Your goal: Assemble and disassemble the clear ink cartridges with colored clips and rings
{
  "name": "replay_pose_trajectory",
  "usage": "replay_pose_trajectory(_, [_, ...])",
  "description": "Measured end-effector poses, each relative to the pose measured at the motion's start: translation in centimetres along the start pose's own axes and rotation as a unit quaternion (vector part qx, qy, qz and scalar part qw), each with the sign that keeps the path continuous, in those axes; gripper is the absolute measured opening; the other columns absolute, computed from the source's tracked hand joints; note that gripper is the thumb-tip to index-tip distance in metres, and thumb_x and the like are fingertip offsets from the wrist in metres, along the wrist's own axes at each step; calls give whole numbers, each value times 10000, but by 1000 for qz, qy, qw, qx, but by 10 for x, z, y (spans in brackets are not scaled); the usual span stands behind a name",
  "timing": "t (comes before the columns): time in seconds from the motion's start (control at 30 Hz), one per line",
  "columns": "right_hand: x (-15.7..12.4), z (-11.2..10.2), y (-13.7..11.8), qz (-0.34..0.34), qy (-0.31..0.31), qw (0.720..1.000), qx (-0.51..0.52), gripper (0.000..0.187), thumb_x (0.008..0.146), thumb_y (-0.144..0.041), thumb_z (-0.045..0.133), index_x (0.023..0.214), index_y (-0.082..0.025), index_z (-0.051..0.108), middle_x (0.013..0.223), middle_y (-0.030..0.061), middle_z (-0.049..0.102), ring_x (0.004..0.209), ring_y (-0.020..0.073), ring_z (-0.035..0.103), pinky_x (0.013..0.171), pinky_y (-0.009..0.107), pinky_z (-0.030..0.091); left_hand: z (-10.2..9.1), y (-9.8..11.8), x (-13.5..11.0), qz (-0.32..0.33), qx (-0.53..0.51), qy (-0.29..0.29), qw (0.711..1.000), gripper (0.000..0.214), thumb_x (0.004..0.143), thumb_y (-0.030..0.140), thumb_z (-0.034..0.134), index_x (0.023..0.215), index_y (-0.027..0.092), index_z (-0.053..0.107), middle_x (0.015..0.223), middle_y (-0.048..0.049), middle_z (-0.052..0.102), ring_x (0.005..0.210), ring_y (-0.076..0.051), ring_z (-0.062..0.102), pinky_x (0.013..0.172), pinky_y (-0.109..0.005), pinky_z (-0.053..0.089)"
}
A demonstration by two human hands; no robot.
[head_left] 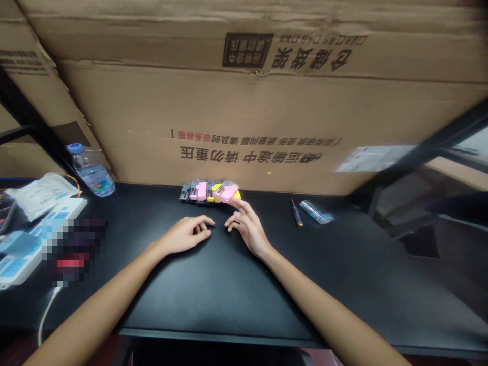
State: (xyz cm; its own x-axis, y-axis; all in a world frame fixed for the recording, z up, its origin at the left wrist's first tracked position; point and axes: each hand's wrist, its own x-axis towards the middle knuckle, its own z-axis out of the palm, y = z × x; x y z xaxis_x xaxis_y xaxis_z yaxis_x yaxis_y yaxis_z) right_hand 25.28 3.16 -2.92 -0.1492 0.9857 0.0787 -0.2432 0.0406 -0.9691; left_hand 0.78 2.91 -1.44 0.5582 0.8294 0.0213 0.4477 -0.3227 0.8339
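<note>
A row of small ink cartridges (198, 192) in pink, yellow and black lies at the back of the black table, against the cardboard. On its right end a pink cartridge (225, 192) sits tilted over the others. The outstretched fingertips of my right hand (247, 226) reach the near edge of this pink cartridge and seem to touch it. Its other fingers are loosely bent, with no grip visible. My left hand (190, 234) rests near the table, in front of the row, fingers loosely curved and apart, holding nothing.
A screwdriver (296, 213) and a clear plastic packet (316, 212) lie to the right. On the left are a water bottle (93, 170), a white bag (46, 195), a power strip (23, 256) and a cable (48, 307). Cardboard (152, 112) walls the back.
</note>
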Motion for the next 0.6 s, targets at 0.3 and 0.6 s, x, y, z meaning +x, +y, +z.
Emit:
replay_pose_trajectory(0.3, [3, -4, 2, 14, -38, 998, -40, 618, 925, -376, 740, 1533, -359, 632, 1607, 113, 579, 784, 150, 711, 699, 347, 606, -1, 1, 0, 8, -3, -6, 1000, 304, 1006, 389, 629, 1207, 194, 747, 937, -45, 797, 813, -182, 709, 748, -290, 498])
replay_pose_trajectory(0.6, [5, -7, 1, 37, -84, 994, -65, 757, 962, -371, 686, 1678, -298, 448, 1037, 52, 796, 620, 139, 627, 614, 312, 558, 1, 2, -2, 32, 32, 6, 999, 242, 1025, 347, 608, 1178, 226, 750, 936, -16, 782, 814, -173, 706, 763, -295, 528])
